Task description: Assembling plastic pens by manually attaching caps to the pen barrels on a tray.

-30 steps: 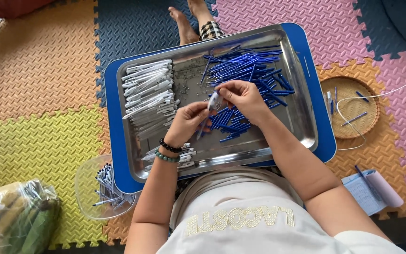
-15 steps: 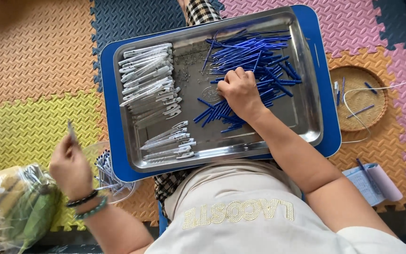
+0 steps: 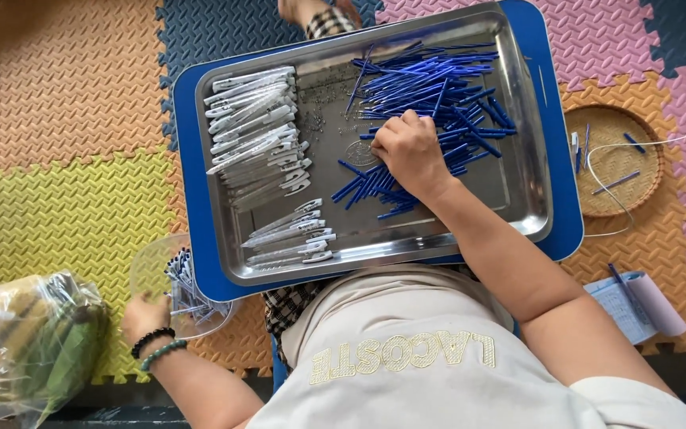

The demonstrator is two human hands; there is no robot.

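The right hand (image 3: pixel 408 151) is curled, fingers down, on thin, light, stiff blue refills (image 3: pixel 430 95) in the steel tray (image 3: pixel 533 159), likely best pinched mid-length, while the left hand (image 3: pixel 146 316) rests loosely at the clear bowl (image 3: pixel 152 266), grip undeterminable.

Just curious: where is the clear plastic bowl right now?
The clear plastic bowl sits low on the left, beside the steel tray's corner, with the left hand at it.

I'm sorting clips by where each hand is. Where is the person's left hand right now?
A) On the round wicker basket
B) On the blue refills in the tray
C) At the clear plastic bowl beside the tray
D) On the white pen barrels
C: the left hand touches the clear plastic bowl at the tray's corner, while the right hand lies on the blue refills.
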